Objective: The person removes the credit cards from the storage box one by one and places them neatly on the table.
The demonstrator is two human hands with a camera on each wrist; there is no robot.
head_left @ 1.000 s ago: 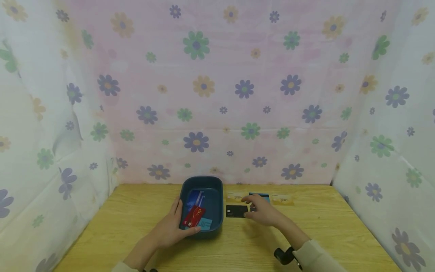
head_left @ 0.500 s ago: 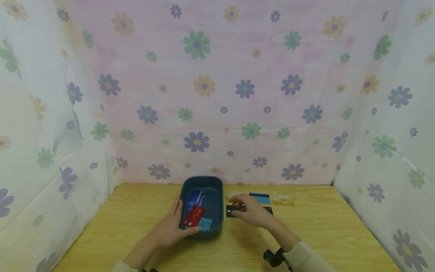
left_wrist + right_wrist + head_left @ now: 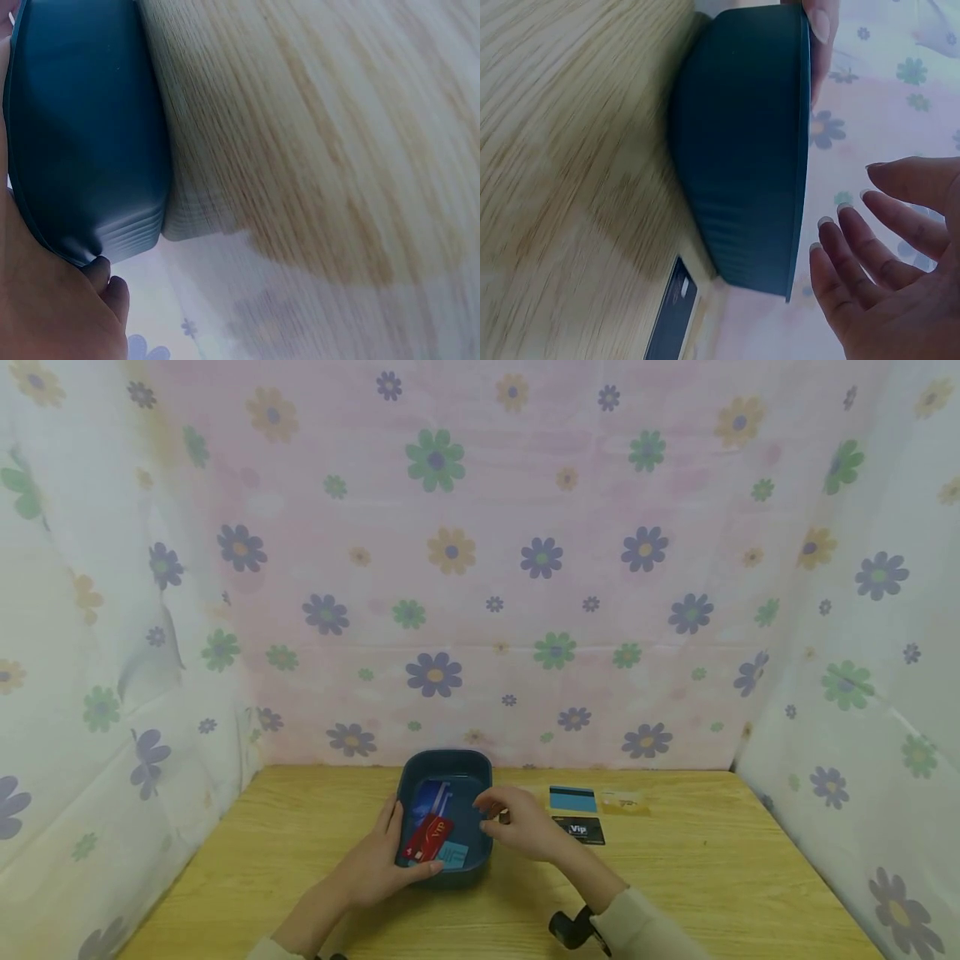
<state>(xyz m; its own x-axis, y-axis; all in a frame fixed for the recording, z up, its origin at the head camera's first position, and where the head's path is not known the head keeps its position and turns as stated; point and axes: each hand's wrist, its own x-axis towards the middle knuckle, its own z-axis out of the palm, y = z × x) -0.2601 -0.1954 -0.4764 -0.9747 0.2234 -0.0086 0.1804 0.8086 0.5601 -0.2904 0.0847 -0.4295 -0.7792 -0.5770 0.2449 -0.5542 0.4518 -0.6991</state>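
Note:
A dark blue plastic bin (image 3: 482, 768) sits on the table. Inside it lie a blue card (image 3: 427, 799), a red VIP card (image 3: 431, 835) and a light blue card (image 3: 453, 854). My left hand (image 3: 378, 860) grips the bin's left and near sides, thumb over the near rim. Over the right rim hovers my right hand (image 3: 522, 822), its fingers loosely bent and spread; the right wrist view shows nothing between them. Below that hand, a black chip card (image 3: 672, 311) lies on the table, mostly hidden from the head view.
To the right lie a blue striped card (image 3: 573, 799), a gold card (image 3: 626, 802) and a black Vip card (image 3: 581, 830). A flowered cloth (image 3: 480, 568) encloses the wooden table (image 3: 675, 868) at the back and sides.
My right hand has moved left from the black cards to the bin's right rim, uncovering the black Vip card and the blue striped card. The left hand and bin stay put.

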